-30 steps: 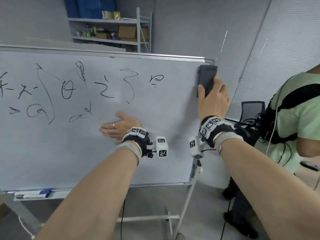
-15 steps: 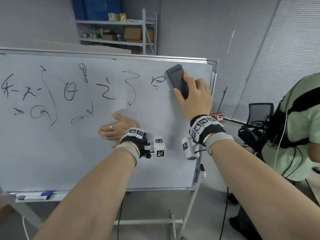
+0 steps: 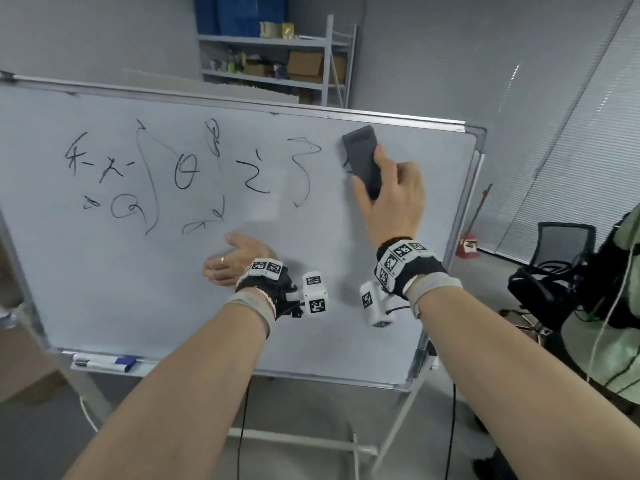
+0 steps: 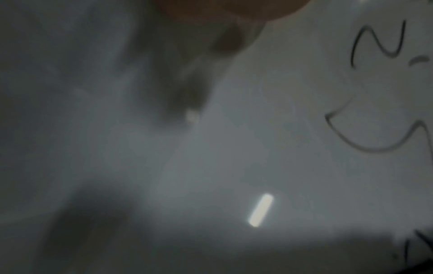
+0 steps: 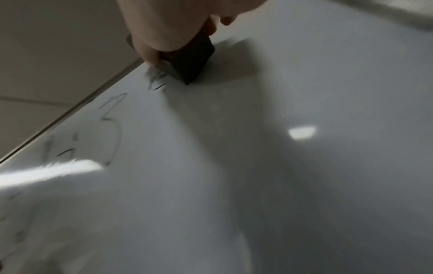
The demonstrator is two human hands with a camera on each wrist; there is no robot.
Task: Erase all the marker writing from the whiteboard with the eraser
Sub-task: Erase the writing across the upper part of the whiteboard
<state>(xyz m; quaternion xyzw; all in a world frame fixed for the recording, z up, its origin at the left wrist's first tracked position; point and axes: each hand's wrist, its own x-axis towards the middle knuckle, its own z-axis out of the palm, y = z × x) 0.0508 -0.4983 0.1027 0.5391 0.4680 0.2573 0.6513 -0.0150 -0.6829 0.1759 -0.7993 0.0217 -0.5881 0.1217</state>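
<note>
Right hand [image 3: 394, 199] grips the dark rectangular block eraser [image 3: 362, 159], pressed tilted at 2 o'clock on the white metal-framed whiteboard [image 3: 104, 289]; left hand [image 3: 235, 259] lies flat, fingers straight, at 6 o'clock. Risks: the tilted edge may smear the black marker writing [image 3: 187, 171]; pressure may roll the stand.

Each bare forearm carries a grey wristband and a black wrist strap [image 3: 412, 271] fitted with white fiducial-marker blocks [image 3: 314, 293]. A thin black cable exits the right wrist unit. The left hand [image 3: 235, 259] wears a metallic ring [image 3: 223, 260].

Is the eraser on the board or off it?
On it: the eraser, gripped by the right hand, lies against the board over the rightmost scribble.
</note>
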